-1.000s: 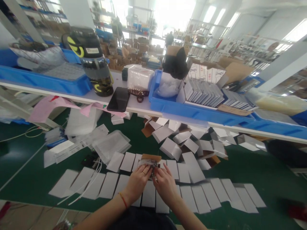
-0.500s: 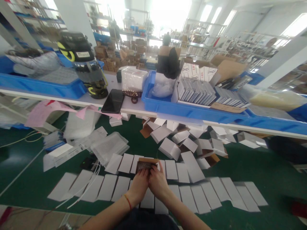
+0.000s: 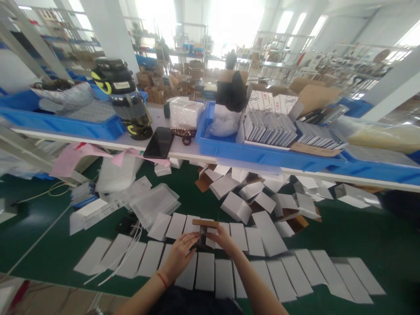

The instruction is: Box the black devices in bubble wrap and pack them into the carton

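Between my hands stands a small open box with a brown cardboard flap (image 3: 205,223) and a dark inside. My left hand (image 3: 184,248) is closed on its left side, fingers bent against the edge. On the right side, my right hand (image 3: 222,238) grips the box near the flap, with its fingertips partly hidden. White boxes (image 3: 205,271) lie in a row below the hands, and another row of white boxes (image 3: 238,236) runs behind them. What sits inside the brown-flapped box is too blurred to name.
A pile of open white boxes (image 3: 234,205) lies behind the rows. Bubble bags (image 3: 157,205) and white cables (image 3: 129,251) are at left. The raised shelf (image 3: 187,151) holds a bottle (image 3: 129,105), a phone (image 3: 159,143) and blue trays (image 3: 229,148).
My hands have moved apart, from together over the box's opening to its two sides. The box's flap now looks narrower, and the camera view has shifted slightly.
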Demonstrator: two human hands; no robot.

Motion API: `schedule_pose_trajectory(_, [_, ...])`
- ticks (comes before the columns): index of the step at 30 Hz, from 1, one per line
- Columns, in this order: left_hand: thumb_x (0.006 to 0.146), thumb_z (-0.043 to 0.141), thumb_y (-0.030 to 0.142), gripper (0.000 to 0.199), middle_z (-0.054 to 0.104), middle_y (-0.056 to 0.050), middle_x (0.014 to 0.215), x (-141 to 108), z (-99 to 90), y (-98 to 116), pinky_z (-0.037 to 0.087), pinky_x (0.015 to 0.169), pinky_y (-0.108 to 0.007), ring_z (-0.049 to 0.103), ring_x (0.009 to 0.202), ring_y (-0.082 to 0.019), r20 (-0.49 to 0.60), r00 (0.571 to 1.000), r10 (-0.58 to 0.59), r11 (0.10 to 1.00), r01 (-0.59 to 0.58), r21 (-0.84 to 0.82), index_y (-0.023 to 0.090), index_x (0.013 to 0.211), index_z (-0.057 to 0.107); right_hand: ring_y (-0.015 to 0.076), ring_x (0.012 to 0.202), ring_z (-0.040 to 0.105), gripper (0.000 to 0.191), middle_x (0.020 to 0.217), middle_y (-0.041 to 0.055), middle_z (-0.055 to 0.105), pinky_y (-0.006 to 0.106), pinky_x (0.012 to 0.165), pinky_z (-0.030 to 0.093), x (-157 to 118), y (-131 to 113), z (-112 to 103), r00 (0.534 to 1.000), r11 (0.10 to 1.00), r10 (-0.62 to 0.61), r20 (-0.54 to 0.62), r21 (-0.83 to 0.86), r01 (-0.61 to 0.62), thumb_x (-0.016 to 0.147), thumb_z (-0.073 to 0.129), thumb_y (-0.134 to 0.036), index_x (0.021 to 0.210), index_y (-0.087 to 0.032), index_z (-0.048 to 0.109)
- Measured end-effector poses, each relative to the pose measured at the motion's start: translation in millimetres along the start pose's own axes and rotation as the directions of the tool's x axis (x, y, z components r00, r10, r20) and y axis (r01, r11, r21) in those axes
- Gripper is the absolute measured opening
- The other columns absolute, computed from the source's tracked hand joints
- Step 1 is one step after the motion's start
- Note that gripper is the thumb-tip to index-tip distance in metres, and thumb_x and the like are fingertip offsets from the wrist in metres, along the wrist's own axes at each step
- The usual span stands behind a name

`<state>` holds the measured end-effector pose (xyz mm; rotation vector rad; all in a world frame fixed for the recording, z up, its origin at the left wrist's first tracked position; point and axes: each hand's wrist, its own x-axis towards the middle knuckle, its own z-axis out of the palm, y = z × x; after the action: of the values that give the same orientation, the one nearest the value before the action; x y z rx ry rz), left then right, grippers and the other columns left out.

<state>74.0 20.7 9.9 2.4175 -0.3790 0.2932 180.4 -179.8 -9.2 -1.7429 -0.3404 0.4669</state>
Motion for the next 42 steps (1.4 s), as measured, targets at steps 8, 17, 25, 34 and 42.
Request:
schedule_pose_trajectory(8, [0.098, 0.048, 0.013, 0.025, 0.077, -0.008, 0.091, 13, 14.7, -8, 0.061, 0.088, -0.038, 0.071, 0.095, -0.024, -0.068, 0.991, 0.113, 0.992, -0.109, 0.063, 0.019, 0.097, 0.072, 0.0287, 0.139, 0.049, 0.055, 0.144, 0.0048, 0.062, 0.059, 0.119, 0.031, -42, -40, 5, 0.962, 0.880, -0.208, 0.179, -0.394, 0.264, 0.085, 0.061, -0.017, 0.137, -0.036, 0.060])
schedule_pose_trajectory(17, [0.087, 0.050, 0.009, 0.018, 0.069, -0.006, 0.095, 10, -38.1, -11, 0.057, 0.086, -0.036, 0.067, 0.091, -0.021, -0.011, 0.986, -0.164, 0.986, 0.164, 0.030, 0.020, 0.087, 0.064, 0.0330, 0.150, 0.033, 0.057, 0.158, 0.0055, 0.047, 0.062, 0.124, 0.022, -46, -39, 1, 0.959, 0.717, -0.021, 0.282, -0.664, 0.211, 0.081, 0.080, -0.037, 0.135, -0.033, 0.061])
schedule_pose_trajectory(25, [0.079, 0.075, 0.026, 0.084, 0.049, -0.021, 0.152, 45, -3.5, -33, 0.039, 0.118, -0.048, 0.046, 0.142, -0.033, 0.483, 0.875, 0.033, 0.994, -0.081, 0.078, 0.013, 0.151, 0.034, 0.0348, 0.139, 0.041, 0.097, 0.156, 0.0106, 0.044, 0.055, 0.117, 0.038, -36, -18, 15, 0.981, 0.667, -0.049, 0.186, -0.725, 0.171, 0.070, 0.088, -0.025, 0.153, -0.032, 0.038])
schedule_pose_trajectory(34, [0.095, 0.061, 0.041, 0.075, 0.053, -0.023, 0.148, 43, -1.5, -47, 0.039, 0.116, -0.043, 0.052, 0.136, -0.032, 0.486, 0.857, 0.171, 0.940, -0.289, 0.179, 0.007, 0.154, 0.030, 0.0352, 0.130, 0.048, 0.087, 0.147, 0.0134, 0.050, 0.055, 0.111, 0.045, -31, -21, 7, 0.954, 0.554, -0.106, 0.281, -0.780, 0.291, 0.081, 0.081, -0.038, 0.154, -0.029, 0.035])
schedule_pose_trajectory(42, [0.096, 0.058, 0.047, 0.078, 0.046, -0.022, 0.154, 38, -5.4, -40, 0.036, 0.116, -0.049, 0.047, 0.140, -0.034, 0.503, 0.856, 0.118, 0.936, -0.266, 0.232, 0.011, 0.156, 0.022, 0.0341, 0.130, 0.048, 0.082, 0.147, 0.0163, 0.052, 0.055, 0.109, 0.045, -33, -11, 15, 0.937, 0.437, -0.212, 0.277, -0.831, 0.345, 0.087, 0.072, -0.047, 0.155, -0.025, 0.033])
